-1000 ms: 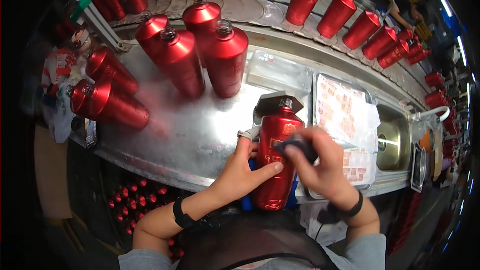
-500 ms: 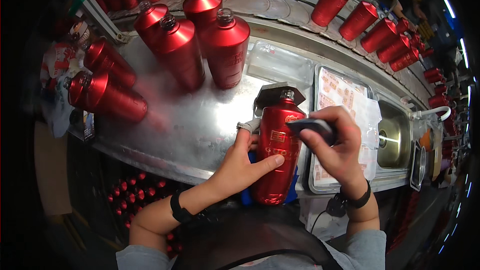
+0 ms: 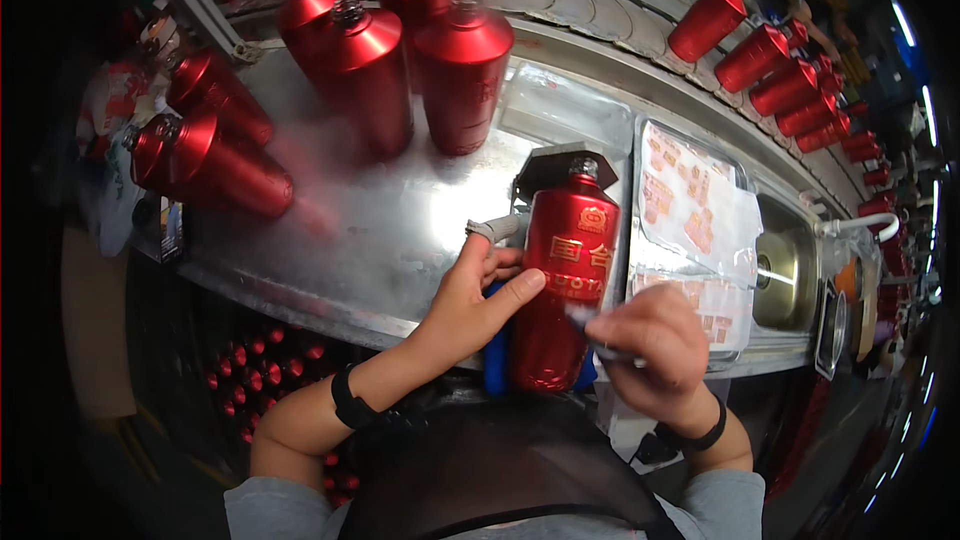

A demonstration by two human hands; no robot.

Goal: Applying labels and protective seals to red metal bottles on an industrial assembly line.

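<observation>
A red metallic bottle (image 3: 548, 345) with gold print leans back toward a dark angular rest (image 3: 541, 171), its neck pointing away from me. My left hand (image 3: 468, 305) steadies its left side, thumb on the front and fingers partly hidden behind; a grey wrap covers one fingertip. Near the bottle's lower right side, my right hand (image 3: 660, 340) is closed on a dark, flat scraper-like tool (image 3: 606, 348), blurred by motion. I cannot tell whether the tool touches the bottle. Something blue (image 3: 495, 365) shows beneath the bottle.
Several red bottles (image 3: 365, 70) stand at the back of the metal table (image 3: 340, 275), with others lying at the left (image 3: 225, 175). A tray (image 3: 637, 155) of printed sheets (image 3: 690, 185) sits right, beside a sink (image 3: 782, 285). Beyond, a conveyor (image 3: 600, 15) carries more bottles.
My right hand has moved down from the bottle's upper front to its lower right side, uncovering the gold print. My left thumb has shifted up and left along the bottle.
</observation>
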